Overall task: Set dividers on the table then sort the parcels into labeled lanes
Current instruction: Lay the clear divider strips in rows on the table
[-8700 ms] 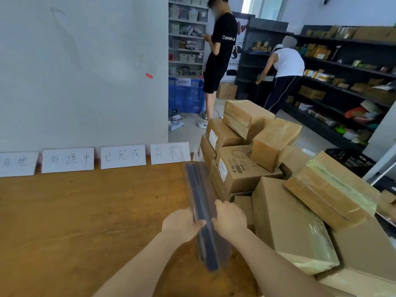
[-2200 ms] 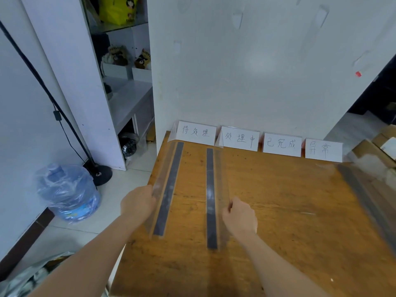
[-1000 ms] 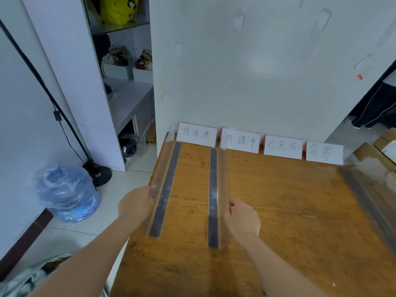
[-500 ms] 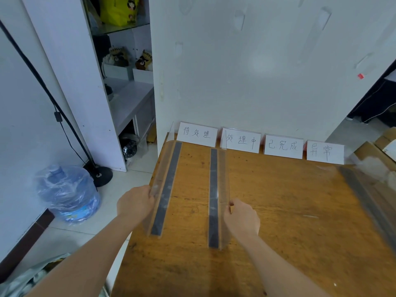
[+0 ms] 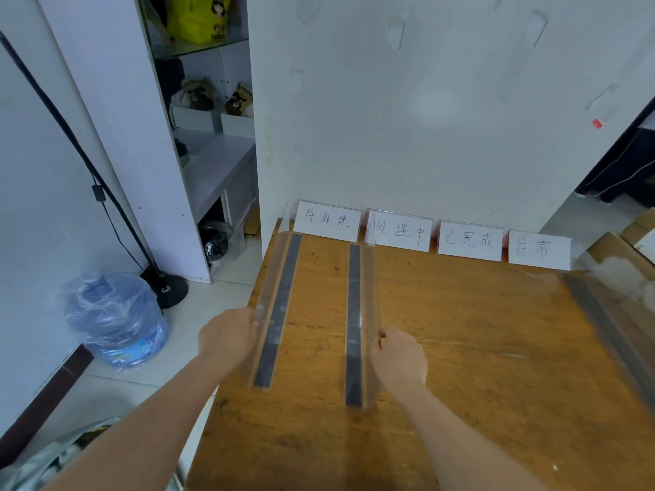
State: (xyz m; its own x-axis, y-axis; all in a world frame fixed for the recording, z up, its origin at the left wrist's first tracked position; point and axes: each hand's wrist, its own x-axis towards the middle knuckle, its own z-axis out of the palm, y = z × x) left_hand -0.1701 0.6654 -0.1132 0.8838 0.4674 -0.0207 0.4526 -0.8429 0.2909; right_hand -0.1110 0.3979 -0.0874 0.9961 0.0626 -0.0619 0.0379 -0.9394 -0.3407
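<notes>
While the left divider point(image 5: 278, 310), clear with a dark base strip, lies along the left edge of the table point(image 5: 478, 349), gripped near its near end by the left hand point(image 5: 227, 340), the second divider point(image 5: 354, 320) runs parallel, its far end between the first two label cards point(image 5: 469, 239) and its upright pane pinched by the right hand point(image 5: 400, 359). The setup looks barely begun. Spare dividers point(image 5: 609, 313) seem to wait, blurred, at the right edge. No sorting has started, and the cardboard parcels point(image 5: 616, 249) sit beyond the far right corner.
</notes>
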